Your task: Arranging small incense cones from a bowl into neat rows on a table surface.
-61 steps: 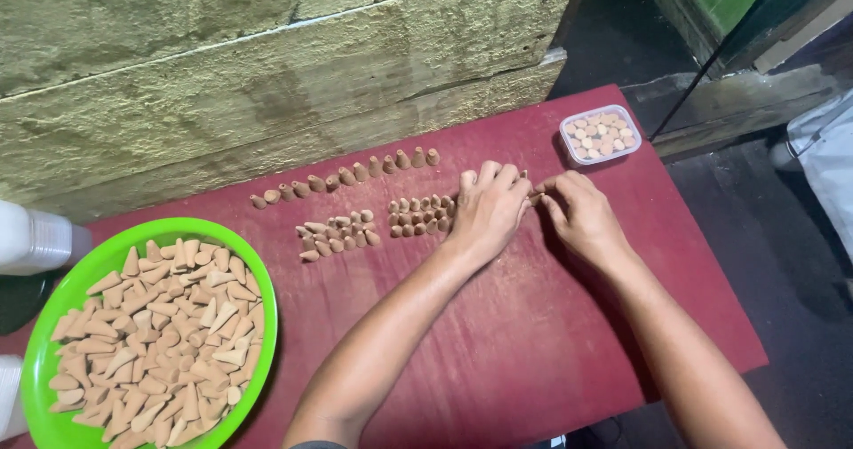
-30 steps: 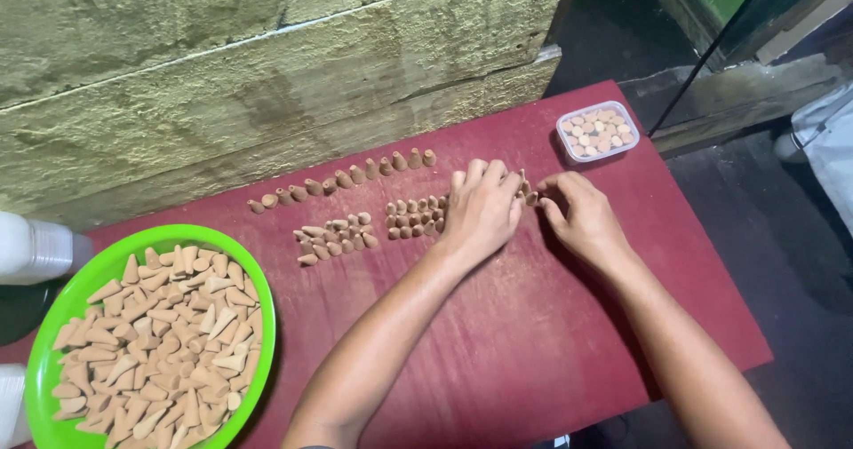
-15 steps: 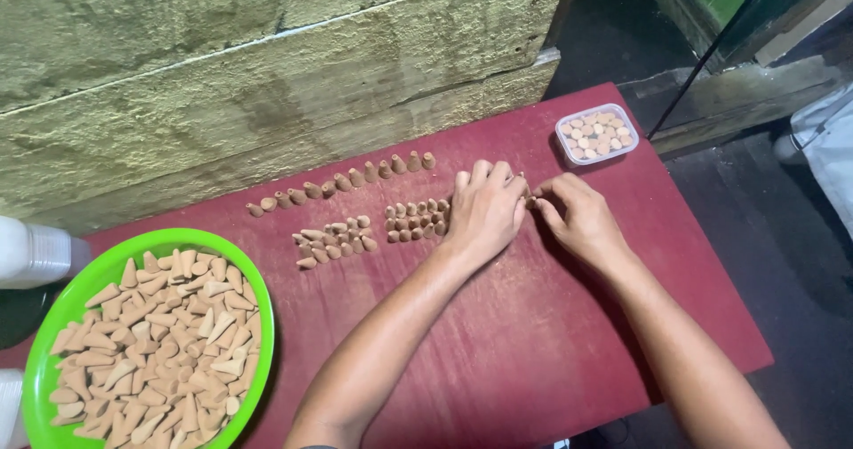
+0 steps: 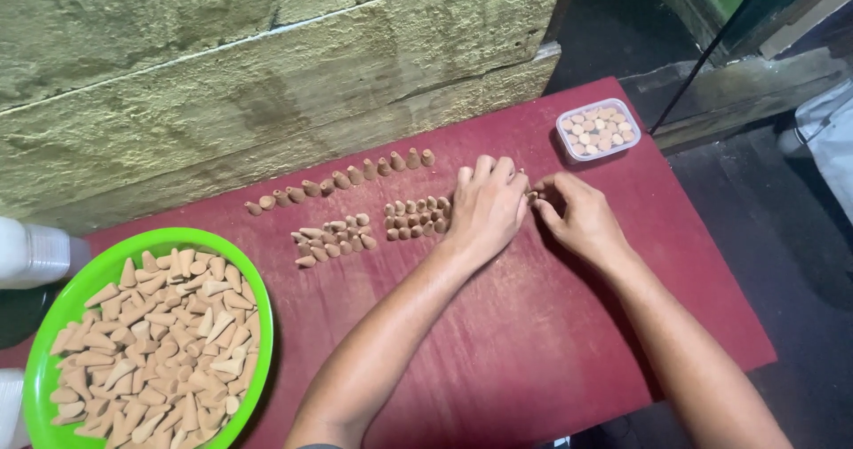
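Head view: left hand [image 4: 484, 205] lies flat, palm down, fingers together over small tan cones [image 4: 418, 216] on the red table [image 4: 533, 342]; the cones' two clusters run left-right, mid-table. Right hand [image 4: 577, 218] loosely curled, fingertips pinched beside left fingertips; held item hidden, cannot tell. Back row of cones [image 4: 342, 181] stands tips up, rising slantwise rightward.

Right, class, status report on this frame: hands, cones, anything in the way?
Left hand flat over cone cluster. Right hand pinching at its fingertips. Small tub stands clear behind.
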